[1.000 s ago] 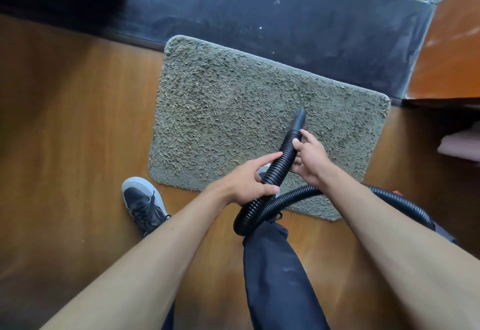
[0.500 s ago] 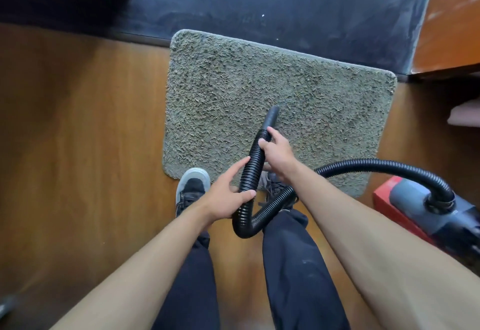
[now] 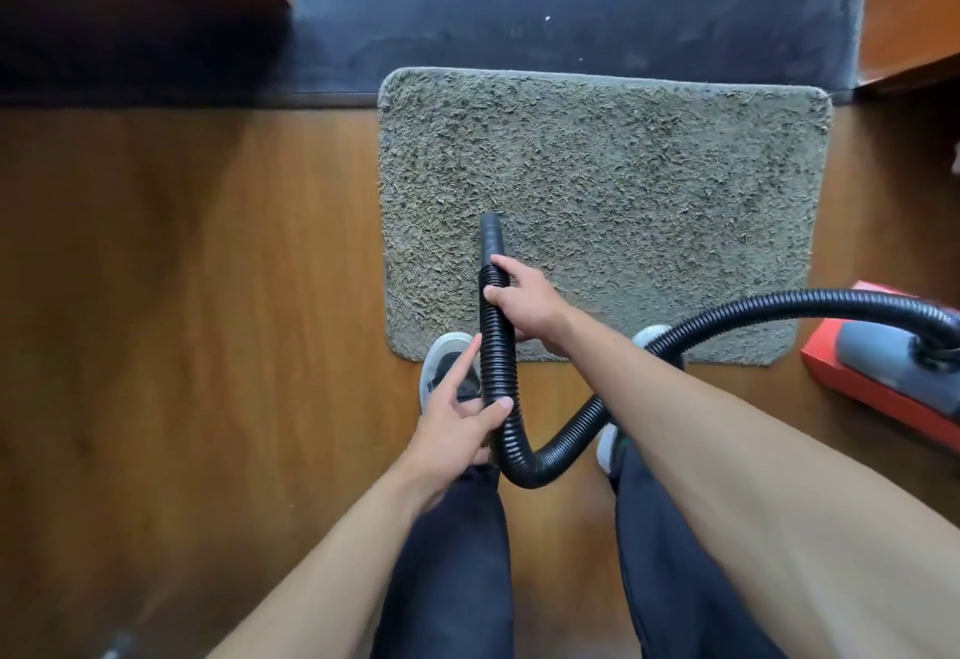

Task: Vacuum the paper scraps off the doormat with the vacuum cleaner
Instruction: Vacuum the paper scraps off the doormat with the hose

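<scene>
Two hands share the ribbed vacuum hose [image 3: 498, 357]: the right hand [image 3: 524, 302] clamps just behind the nozzle [image 3: 491, 237], aiming its tip into the shaggy doormat [image 3: 649, 180], while the left hand [image 3: 457, 424] pinches lower down, apparently steadying the bend.

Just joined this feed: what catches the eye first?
A black ribbed hose loops up the centre, the right hand gripping it behind the nozzle and the left hand holding it lower. The nozzle points onto the left part of a grey doormat. A red and grey vacuum cleaner sits at the right edge.
</scene>
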Tool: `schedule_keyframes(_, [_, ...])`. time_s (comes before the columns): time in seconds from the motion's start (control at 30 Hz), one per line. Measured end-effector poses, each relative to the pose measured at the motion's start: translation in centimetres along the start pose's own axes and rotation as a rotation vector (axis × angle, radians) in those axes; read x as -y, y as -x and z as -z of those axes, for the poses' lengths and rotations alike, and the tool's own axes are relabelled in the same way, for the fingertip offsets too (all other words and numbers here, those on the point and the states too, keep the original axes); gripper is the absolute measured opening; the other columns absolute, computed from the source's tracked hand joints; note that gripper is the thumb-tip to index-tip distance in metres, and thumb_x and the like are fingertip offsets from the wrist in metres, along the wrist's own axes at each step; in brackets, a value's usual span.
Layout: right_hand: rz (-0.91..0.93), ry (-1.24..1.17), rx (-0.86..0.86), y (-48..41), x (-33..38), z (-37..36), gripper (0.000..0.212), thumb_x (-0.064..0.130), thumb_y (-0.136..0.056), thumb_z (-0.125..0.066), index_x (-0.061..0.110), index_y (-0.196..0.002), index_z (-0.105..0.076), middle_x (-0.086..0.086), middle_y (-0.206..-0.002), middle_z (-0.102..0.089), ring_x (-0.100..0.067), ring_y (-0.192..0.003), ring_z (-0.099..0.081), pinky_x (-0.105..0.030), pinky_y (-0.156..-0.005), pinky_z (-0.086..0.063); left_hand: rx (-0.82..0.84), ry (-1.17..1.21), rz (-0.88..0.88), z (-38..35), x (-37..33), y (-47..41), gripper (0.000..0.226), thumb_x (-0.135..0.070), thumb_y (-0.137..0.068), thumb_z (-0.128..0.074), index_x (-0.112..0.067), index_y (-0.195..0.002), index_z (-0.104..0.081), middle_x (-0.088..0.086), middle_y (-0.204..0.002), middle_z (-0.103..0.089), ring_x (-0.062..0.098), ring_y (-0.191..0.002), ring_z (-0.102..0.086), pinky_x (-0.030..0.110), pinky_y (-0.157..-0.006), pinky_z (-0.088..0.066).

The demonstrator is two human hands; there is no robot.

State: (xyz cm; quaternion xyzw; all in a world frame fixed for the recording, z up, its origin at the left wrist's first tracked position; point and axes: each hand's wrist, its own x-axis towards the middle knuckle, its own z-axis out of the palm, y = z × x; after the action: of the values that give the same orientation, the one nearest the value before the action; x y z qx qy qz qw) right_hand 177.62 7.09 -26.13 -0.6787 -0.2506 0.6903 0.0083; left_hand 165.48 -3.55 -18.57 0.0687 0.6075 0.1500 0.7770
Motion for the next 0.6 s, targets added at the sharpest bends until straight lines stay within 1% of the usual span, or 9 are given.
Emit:
schedule_keyframes(0.07, [0.005,0.015,0.008,-0.4,-0.1,-1.0,0.060,0.009,-0.095,-0.052,0.029,-0.149,-0.036,-0.009,-0.128,-0.057,-0.029,-0.103,-0.065,-0.044,-0.074,-0.060,-0.014,-0.009,0.004,0.9,0.2,0.1,0.070,-0.005,-0.096,-0.062,-0.061,-0.131,-0.040,0.018,-0.102,-0.072,0.025,-0.094,-0.065,0.049,-0.087,-0.054])
schedule_keyframes(0.13, [0.022,0.034,-0.007,-0.6,-0.2,-1.6,0.060,0.011,-0.093,-0.053,0.030,-0.148,-0.038,-0.009,-0.132,-0.055,-0.029,-0.106,-0.065,-0.050,-0.080,-0.059,-0.015,-0.001,0.009,1.4,0.4,0.1,0.069,-0.006,-0.096,-0.063,-0.062,-0.130,-0.041,0.023,-0.116,-0.070,0.027,-0.100,-0.066,0.051,-0.089,-0.056])
schedule_keyframes(0.17, [0.032,0.038,-0.020,-0.6,-0.4,-1.7,0.060,0.012,-0.093,-0.054,0.030,-0.148,-0.038,-0.008,-0.132,-0.055,-0.029,-0.107,-0.064,-0.051,-0.083,-0.058,-0.018,-0.005,0.011,1.5,0.5,0.0,0.069,-0.007,-0.096,-0.064,-0.062,-0.130,-0.041,0.022,-0.116,-0.070,0.027,-0.101,-0.066,0.052,-0.090,-0.056])
schedule_keyframes(0.27, [0.041,0.006,-0.082,-0.6,-1.3,-0.9,0.060,0.015,-0.092,-0.055,0.030,-0.147,-0.039,-0.006,-0.129,-0.059,-0.028,-0.106,-0.065,-0.051,-0.087,-0.057,-0.014,-0.030,0.012,0.7,0.9,-0.7,0.070,-0.006,-0.096,-0.062,-0.060,-0.134,-0.039,0.015,-0.101,-0.071,0.026,-0.094,-0.064,0.050,-0.088,-0.054])
schedule_keyframes(0.37, [0.030,-0.034,-0.156,-0.2,-2.6,0.8,0.059,0.015,-0.089,-0.055,0.030,-0.145,-0.043,-0.006,-0.123,-0.063,-0.028,-0.103,-0.066,-0.049,-0.088,-0.057,0.026,-0.067,0.003,-1.1,1.1,-1.3,0.071,-0.005,-0.098,-0.059,-0.051,-0.146,-0.034,0.013,-0.089,-0.066,0.028,-0.086,-0.055,0.048,-0.078,-0.047])
schedule_keyframes(0.4, [0.035,-0.028,-0.170,-0.1,-3.0,1.4,0.059,0.017,-0.087,-0.055,0.030,-0.144,-0.044,-0.005,-0.122,-0.064,-0.028,-0.103,-0.066,-0.049,-0.091,-0.056,0.038,-0.093,0.001,-1.8,1.1,-1.4,0.071,-0.006,-0.099,-0.058,-0.050,-0.148,-0.032,0.011,-0.085,-0.065,0.026,-0.082,-0.055,0.044,-0.074,-0.048])
schedule_keyframes(0.47, [0.035,-0.044,-0.190,-0.1,-3.9,2.5,0.059,0.017,-0.088,-0.055,0.028,-0.144,-0.044,-0.005,-0.121,-0.063,-0.028,-0.104,-0.065,-0.049,-0.093,-0.054,0.056,-0.135,-0.007,-3.2,1.1,-1.3,0.070,-0.005,-0.101,-0.054,-0.047,-0.150,-0.026,0.001,-0.071,-0.065,0.015,-0.065,-0.059,0.029,-0.059,-0.053])
schedule_keyframes(0.53, [0.033,-0.088,-0.199,0.0,-4.7,3.6,0.057,0.012,-0.091,-0.054,0.025,-0.145,-0.043,-0.007,-0.122,-0.062,-0.028,-0.104,-0.065,-0.050,-0.093,-0.054,0.082,-0.151,-0.015,-4.5,1.1,-1.3,0.070,-0.004,-0.102,-0.051,-0.044,-0.152,-0.023,-0.006,-0.058,-0.059,0.004,-0.048,-0.053,0.018,-0.044,-0.046])
schedule_keyframes(0.6, [0.021,-0.093,-0.212,0.1,-5.4,4.1,0.060,0.017,-0.088,-0.055,0.027,-0.146,-0.042,-0.007,-0.125,-0.061,-0.027,-0.104,-0.065,-0.051,-0.093,-0.054,0.099,-0.166,-0.007,-5.2,1.1,-1.2,0.069,-0.004,-0.102,-0.050,-0.044,-0.151,-0.022,-0.008,-0.055,-0.054,0.001,-0.043,-0.049,0.015,-0.041,-0.043])
